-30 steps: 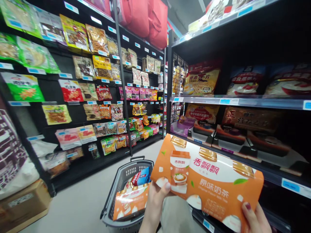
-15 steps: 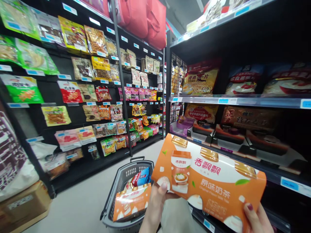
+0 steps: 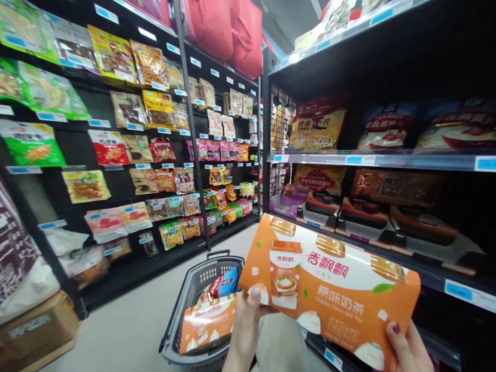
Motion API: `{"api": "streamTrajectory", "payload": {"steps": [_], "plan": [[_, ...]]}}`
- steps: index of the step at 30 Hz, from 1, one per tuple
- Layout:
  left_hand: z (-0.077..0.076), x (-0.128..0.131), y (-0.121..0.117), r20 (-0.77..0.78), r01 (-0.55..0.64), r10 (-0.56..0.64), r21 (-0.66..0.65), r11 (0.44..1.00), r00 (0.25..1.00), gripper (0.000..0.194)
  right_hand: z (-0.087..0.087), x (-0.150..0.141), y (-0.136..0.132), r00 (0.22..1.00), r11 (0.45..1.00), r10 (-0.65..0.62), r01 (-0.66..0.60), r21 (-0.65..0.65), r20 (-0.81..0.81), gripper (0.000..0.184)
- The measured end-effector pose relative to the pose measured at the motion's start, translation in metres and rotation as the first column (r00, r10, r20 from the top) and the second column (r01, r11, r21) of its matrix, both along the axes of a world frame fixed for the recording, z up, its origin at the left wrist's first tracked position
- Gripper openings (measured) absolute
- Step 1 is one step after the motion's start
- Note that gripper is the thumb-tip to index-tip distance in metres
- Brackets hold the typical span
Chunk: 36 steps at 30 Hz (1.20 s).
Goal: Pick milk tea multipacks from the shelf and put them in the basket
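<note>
I hold an orange and white milk tea multipack (image 3: 333, 289) in both hands, tilted down to the right in front of the right-hand shelves. My left hand (image 3: 248, 323) grips its lower left corner, thumb on the front. My right hand (image 3: 405, 349) grips its lower right corner, with one painted thumbnail showing. Below and to the left, a grey shopping basket (image 3: 182, 310) sits on the floor. A second orange multipack (image 3: 207, 323) and a blue and red packet (image 3: 225, 283) lie inside it.
Black shelves on the right (image 3: 387, 160) hold bagged cereals and boxed goods. A wall of hanging snack bags (image 3: 155, 155) runs along the left. Red bags (image 3: 232, 31) sit on top. A cardboard box (image 3: 34, 325) stands at lower left. Pale floor (image 3: 132, 320) runs between.
The view has drifted slightly, and my left thumb has slid a little up the pack's front. The pack stays held in both hands at about the same place.
</note>
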State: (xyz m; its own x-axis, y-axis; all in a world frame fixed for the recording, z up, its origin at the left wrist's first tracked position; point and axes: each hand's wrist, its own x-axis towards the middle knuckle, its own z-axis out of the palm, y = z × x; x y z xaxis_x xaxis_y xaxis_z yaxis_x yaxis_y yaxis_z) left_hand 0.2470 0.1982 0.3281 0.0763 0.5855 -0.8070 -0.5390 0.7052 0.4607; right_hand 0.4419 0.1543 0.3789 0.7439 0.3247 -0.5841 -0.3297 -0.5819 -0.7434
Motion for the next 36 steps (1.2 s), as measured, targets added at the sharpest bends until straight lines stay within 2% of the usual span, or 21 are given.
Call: {"api": "streamTrajectory", "payload": {"steps": [4,7,10,13,16,20,23,26,31,36], "plan": [[0.006,0.022,-0.005,0.097,0.05,-0.059,0.095,0.994,0.994,0.084,-0.005,-0.006,0.002,0.999,0.998,-0.048,0.048,0.045,-0.001,0.066],[0.008,0.042,-0.011,0.124,0.09,-0.097,0.058,0.994,0.987,0.096,-0.009,-0.012,0.004,0.992,0.99,-0.117,0.12,0.076,-0.042,0.063],[0.002,0.051,-0.018,0.045,0.112,-0.113,0.025,0.993,0.993,0.08,-0.011,-0.016,0.005,0.984,0.983,-0.164,0.169,0.076,-0.077,0.063],[-0.004,0.047,-0.021,-0.013,0.115,-0.115,-0.007,0.993,0.993,0.064,-0.01,-0.019,0.007,0.98,0.98,-0.174,0.182,0.082,-0.093,0.063],[-0.004,0.041,-0.018,-0.007,0.113,-0.114,-0.038,0.993,0.993,0.058,-0.01,-0.022,0.009,0.977,0.976,-0.189,0.198,0.09,-0.095,0.061],[0.001,0.042,-0.015,0.067,0.129,-0.127,-0.023,0.991,0.99,0.06,-0.011,-0.022,0.01,0.974,0.974,-0.2,0.209,0.085,-0.104,0.061],[0.002,0.046,-0.018,-0.008,0.084,-0.085,-0.033,0.996,0.996,0.061,-0.012,-0.021,0.01,0.975,0.975,-0.194,0.204,0.084,-0.107,0.061],[0.0,0.047,-0.022,-0.087,0.122,-0.124,-0.028,0.992,0.989,0.055,-0.011,-0.021,0.01,0.978,0.977,-0.183,0.193,0.09,-0.101,0.062],[0.001,0.043,-0.026,-0.036,0.122,-0.126,-0.083,0.989,0.991,0.06,-0.009,-0.025,0.011,0.974,0.978,-0.184,0.195,0.076,-0.131,0.061],[0.002,0.048,-0.022,0.015,0.13,-0.131,0.036,0.991,0.991,0.067,-0.01,-0.026,0.012,0.972,0.975,-0.202,0.212,0.072,-0.121,0.062]]}}
